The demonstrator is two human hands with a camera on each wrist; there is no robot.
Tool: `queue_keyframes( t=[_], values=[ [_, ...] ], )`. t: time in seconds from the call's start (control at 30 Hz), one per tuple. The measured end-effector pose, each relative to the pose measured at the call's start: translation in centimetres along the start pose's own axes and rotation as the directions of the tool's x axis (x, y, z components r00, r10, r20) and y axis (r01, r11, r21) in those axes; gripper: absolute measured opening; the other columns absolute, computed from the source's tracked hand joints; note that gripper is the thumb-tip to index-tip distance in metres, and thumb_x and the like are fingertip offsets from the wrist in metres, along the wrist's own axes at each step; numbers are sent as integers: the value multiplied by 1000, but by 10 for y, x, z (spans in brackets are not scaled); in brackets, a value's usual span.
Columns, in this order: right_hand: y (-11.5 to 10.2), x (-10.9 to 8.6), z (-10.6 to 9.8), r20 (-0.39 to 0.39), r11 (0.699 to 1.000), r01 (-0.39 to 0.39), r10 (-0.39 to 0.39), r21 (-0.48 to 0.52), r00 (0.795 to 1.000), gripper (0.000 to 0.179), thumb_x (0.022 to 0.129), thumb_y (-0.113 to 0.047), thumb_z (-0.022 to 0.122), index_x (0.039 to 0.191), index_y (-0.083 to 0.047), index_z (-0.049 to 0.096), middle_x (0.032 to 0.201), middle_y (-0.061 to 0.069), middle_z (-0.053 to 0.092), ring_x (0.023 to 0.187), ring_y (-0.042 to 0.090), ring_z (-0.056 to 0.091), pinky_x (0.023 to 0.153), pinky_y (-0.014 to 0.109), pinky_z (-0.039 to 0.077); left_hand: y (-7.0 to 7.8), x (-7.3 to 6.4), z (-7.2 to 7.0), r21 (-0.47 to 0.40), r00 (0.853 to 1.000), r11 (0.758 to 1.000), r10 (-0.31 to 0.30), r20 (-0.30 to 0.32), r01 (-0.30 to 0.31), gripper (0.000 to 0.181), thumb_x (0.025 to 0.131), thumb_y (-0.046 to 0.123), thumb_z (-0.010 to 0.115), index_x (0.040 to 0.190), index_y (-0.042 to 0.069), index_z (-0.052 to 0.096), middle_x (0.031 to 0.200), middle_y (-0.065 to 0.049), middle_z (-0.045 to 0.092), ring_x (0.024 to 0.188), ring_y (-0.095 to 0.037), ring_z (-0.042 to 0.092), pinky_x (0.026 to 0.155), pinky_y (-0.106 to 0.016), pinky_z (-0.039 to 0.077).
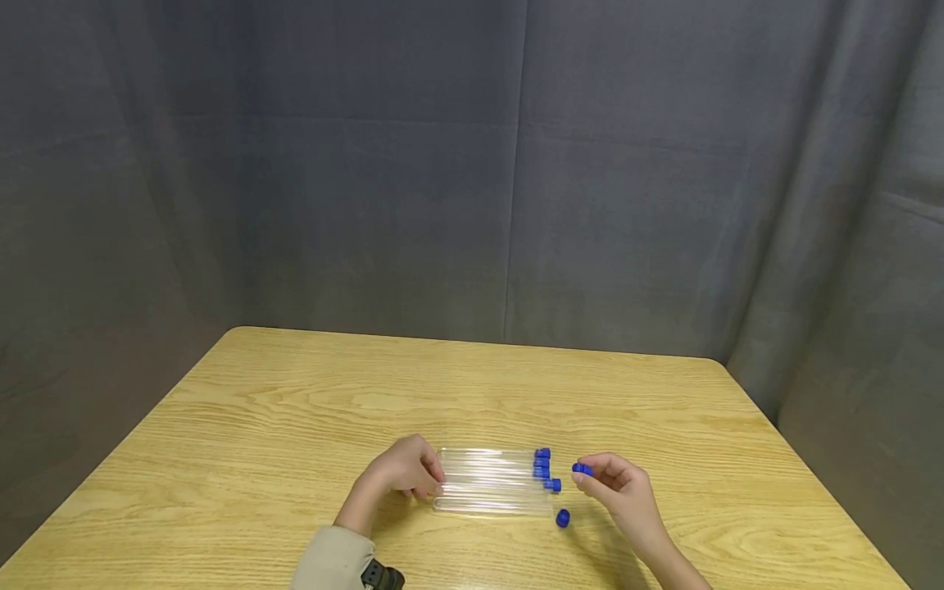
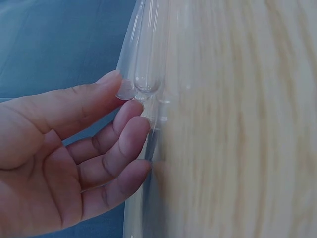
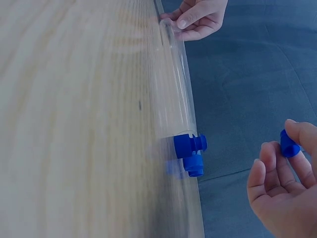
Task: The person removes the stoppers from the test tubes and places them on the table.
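Several clear test tubes (image 1: 479,478) lie side by side on the table, rounded ends to the left. Blue stoppers (image 1: 542,462) sit in the right ends of the farther tubes; the nearest show none. At the rounded ends, my left hand (image 1: 406,469) pinches a test tube (image 2: 130,74) with its thumb (image 2: 106,88) in the left wrist view. To the right of the row, my right hand (image 1: 621,493) holds a blue stopper (image 3: 288,145) between thumb and fingers, above the table. Another blue stopper (image 1: 564,518) lies loose by the nearest tubes' right ends.
The wood-grain table (image 1: 354,377) spreads out around the tubes, its far edge meeting a grey curtain (image 1: 383,205). A dark watch or band (image 1: 382,576) circles the left wrist below a beige sleeve (image 1: 333,559).
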State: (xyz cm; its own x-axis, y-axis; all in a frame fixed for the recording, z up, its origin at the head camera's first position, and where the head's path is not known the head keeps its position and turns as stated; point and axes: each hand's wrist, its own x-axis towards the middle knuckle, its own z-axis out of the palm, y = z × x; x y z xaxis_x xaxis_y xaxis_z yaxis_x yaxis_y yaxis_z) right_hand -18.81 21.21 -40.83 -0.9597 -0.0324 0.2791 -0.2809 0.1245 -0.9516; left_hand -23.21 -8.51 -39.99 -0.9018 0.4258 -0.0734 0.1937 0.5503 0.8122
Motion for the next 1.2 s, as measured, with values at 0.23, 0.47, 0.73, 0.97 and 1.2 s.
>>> queue_keyframes(
  t=[0.23,0.47,0.73,0.97,1.2],
  values=[
    [0,0,0,8,1000,-1,1,-7,1000,19,79,2,64,93,13,56,77,0,59,69,11,58,65,25,51,1,-1,1,23,1000,1000,-5,3,5,5,71,-6,68,73,-3,67,55,0,55,44,-9,44,41,-23,42],
    [1,0,0,12,1000,-2,2,-11,1000,18,79,2,64,92,13,57,77,1,59,69,11,57,64,23,50,-1,1,3,55,1000,998,-25,-7,26,7,71,-6,68,70,1,67,53,1,54,42,-8,44,40,-20,37],
    [2,-1,-1,10,1000,-7,7,-14,1000,16,80,3,62,92,13,57,77,1,59,69,11,58,64,23,50,0,2,4,80,999,996,-31,-8,31,7,70,-6,69,69,1,67,55,1,55,42,-8,44,39,-19,36],
    [3,0,-1,10,1000,-16,16,-14,1000,18,79,2,64,92,13,57,76,3,59,68,11,58,64,24,51,1,1,5,84,999,996,-39,-8,39,8,70,-6,70,69,2,67,56,2,56,42,-7,45,40,-19,38],
    [3,0,-1,8,1000,-14,14,-17,1000,18,79,2,63,92,12,57,77,2,59,69,11,58,65,24,51,0,3,6,101,999,994,-33,-7,34,9,70,-4,71,67,3,67,53,2,54,42,-7,44,40,-19,37]
  ],
)
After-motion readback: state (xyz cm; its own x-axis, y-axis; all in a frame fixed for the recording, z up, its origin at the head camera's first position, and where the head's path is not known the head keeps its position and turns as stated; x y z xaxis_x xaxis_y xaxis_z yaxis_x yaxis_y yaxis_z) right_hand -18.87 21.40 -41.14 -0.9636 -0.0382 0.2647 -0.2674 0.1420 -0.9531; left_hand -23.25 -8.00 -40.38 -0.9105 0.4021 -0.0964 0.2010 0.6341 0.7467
